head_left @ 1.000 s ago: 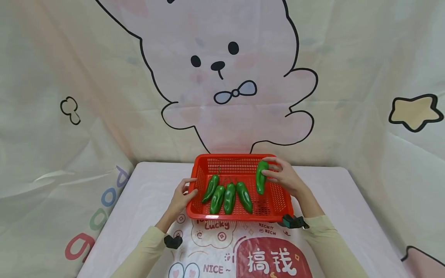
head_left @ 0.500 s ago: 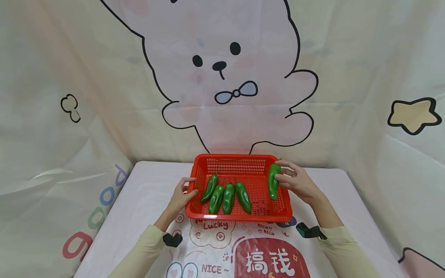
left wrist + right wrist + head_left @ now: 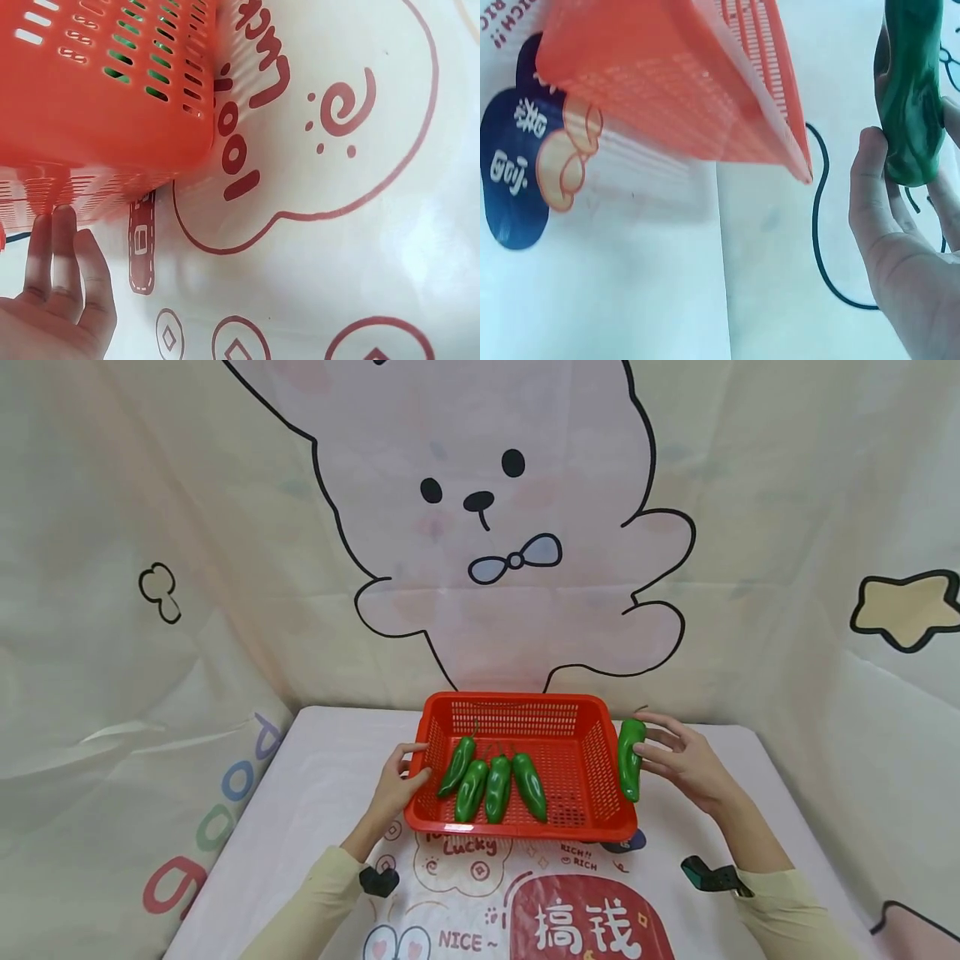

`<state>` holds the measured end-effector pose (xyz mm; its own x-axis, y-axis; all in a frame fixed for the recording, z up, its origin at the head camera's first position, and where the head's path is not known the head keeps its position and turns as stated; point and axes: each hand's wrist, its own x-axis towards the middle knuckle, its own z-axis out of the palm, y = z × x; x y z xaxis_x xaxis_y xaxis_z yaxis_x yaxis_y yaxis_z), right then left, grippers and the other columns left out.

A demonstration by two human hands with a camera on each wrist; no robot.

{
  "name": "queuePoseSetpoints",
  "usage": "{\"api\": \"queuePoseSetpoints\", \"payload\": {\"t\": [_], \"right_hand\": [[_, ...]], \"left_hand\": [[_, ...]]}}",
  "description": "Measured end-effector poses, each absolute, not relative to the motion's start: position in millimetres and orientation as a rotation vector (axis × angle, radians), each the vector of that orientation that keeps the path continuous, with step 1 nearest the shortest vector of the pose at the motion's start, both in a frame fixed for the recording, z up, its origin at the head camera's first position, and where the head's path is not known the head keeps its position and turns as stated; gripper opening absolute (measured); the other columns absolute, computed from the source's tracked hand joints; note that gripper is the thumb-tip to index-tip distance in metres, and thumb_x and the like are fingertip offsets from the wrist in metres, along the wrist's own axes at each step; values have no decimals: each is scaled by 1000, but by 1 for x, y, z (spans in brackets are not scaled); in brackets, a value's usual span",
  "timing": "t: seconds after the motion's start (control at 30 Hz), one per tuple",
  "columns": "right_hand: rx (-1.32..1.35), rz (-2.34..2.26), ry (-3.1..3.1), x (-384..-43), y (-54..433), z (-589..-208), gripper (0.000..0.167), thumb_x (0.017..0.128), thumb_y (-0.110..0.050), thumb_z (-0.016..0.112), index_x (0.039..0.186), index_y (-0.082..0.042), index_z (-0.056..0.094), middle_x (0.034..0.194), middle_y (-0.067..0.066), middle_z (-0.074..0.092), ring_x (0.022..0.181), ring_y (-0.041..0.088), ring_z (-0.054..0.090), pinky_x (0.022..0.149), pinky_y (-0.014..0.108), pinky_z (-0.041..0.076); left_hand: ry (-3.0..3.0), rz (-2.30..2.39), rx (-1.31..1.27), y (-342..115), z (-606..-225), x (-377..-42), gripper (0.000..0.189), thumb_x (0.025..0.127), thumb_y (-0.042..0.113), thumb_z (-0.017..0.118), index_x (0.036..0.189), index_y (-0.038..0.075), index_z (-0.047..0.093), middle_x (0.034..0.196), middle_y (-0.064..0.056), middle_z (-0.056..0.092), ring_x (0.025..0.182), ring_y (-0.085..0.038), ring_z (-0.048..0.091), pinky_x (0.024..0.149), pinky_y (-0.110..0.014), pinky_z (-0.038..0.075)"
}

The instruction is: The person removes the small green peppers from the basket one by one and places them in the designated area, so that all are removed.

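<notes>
Between the fingertips and thumb of my right hand point(image 3: 690, 767) is a green chili pepper point(image 3: 631, 760), held upright beside the right rim of the red plastic basket point(image 3: 577, 835). In the right wrist view the same pepper point(image 3: 911, 97) has fingers on both sides. My left hand point(image 3: 393, 782) rests at the basket's left side, thumb and index finger over the rim. Its other fingers reach straight to the perforated outer wall, as the left wrist view shows. Several green chili peppers point(image 3: 497, 789) lie side by side in the basket's left and middle part.
The basket stands on a white table covering point(image 3: 337, 752) printed with drawings and a red patch point(image 3: 588, 918). Behind the table hangs a cloth backdrop point(image 3: 525, 635) with a cartoon animal; more cloth hangs at both sides.
My right hand has carried its pepper rightward, from over the basket's right part to outside the right rim. My left hand, the basket and the other peppers stay in place.
</notes>
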<state>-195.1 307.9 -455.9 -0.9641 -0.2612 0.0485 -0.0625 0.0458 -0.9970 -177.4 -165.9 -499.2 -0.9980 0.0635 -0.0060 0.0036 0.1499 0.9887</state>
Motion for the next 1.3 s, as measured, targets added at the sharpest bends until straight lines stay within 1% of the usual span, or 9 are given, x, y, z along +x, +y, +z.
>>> {"api": "queuePoseSetpoints", "payload": {"t": [0.13, 0.37, 0.6, 0.77, 0.87, 1.0, 1.1, 1.23, 1.3], "right_hand": [[-304, -2121, 2109, -196, 318, -456, 53, 100, 0, 62, 149, 0, 42, 126, 13, 60, 107, 17, 67, 86, 35, 57], [-249, -2084, 2153, -201, 331, -460, 53, 100, -3, 63, 149, -3, 43, 121, 7, 66, 103, 16, 69, 82, 36, 59], [-230, -2051, 2216, -209, 346, -468, 52, 99, -3, 65, 148, -2, 46, 119, 5, 66, 103, 13, 68, 80, 35, 60], [-246, -2021, 2246, -217, 353, -477, 53, 99, -5, 66, 148, -2, 46, 124, 6, 60, 107, 10, 64, 82, 34, 59], [-262, -1970, 2293, -222, 356, -485, 54, 99, -7, 67, 149, -2, 46, 127, 6, 57, 109, 9, 62, 83, 34, 59], [-272, -1877, 2368, -229, 359, -502, 58, 97, -13, 71, 148, -3, 46, 131, 4, 55, 112, 8, 60, 84, 36, 58], [-270, -1840, 2395, -232, 359, -511, 60, 96, -16, 73, 148, -3, 47, 135, 11, 53, 112, 10, 60, 84, 37, 59], [-276, -1801, 2414, -234, 358, -517, 62, 96, -16, 73, 149, -2, 46, 143, 24, 46, 116, 18, 57, 84, 38, 58], [-284, -1777, 2422, -236, 358, -519, 62, 96, -17, 73, 149, -1, 45, 146, 28, 43, 119, 24, 55, 85, 38, 58]], "left_hand": [[2336, 2028, 72, -166, -502, -178, 45, 96, 0, 64, 139, -2, 50, 105, -20, 57, 97, -54, 61, 77, -57, 58], [2325, 2042, 81, -167, -503, -177, 45, 97, 1, 64, 140, -2, 49, 110, -22, 56, 98, -54, 62, 79, -60, 56], [2322, 2057, 77, -165, -503, -176, 44, 97, -1, 63, 139, -3, 50, 107, -21, 57, 96, -54, 61, 79, -61, 56], [2330, 2066, 66, -166, -513, -181, 44, 97, -1, 63, 139, -3, 50, 108, -21, 56, 95, -55, 61, 77, -60, 57], [2349, 2068, 40, -167, -528, -187, 44, 97, 0, 64, 139, 2, 52, 109, -21, 56, 93, -50, 63, 75, -55, 59], [2372, 2067, 27, -169, -542, -192, 42, 97, 2, 65, 138, 9, 55, 108, -19, 57, 88, -38, 65, 70, -44, 62], [2381, 2066, 33, -169, -543, -192, 42, 97, 1, 64, 137, 10, 57, 108, -20, 58, 87, -35, 65, 69, -41, 62], [2398, 2051, 54, -169, -543, -191, 41, 98, 3, 63, 138, 9, 56, 111, -21, 57, 90, -37, 65, 69, -41, 62], [2403, 2043, 58, -170, -542, -191, 41, 98, 3, 63, 138, 8, 55, 112, -21, 57, 91, -39, 65, 70, -42, 62]]}}
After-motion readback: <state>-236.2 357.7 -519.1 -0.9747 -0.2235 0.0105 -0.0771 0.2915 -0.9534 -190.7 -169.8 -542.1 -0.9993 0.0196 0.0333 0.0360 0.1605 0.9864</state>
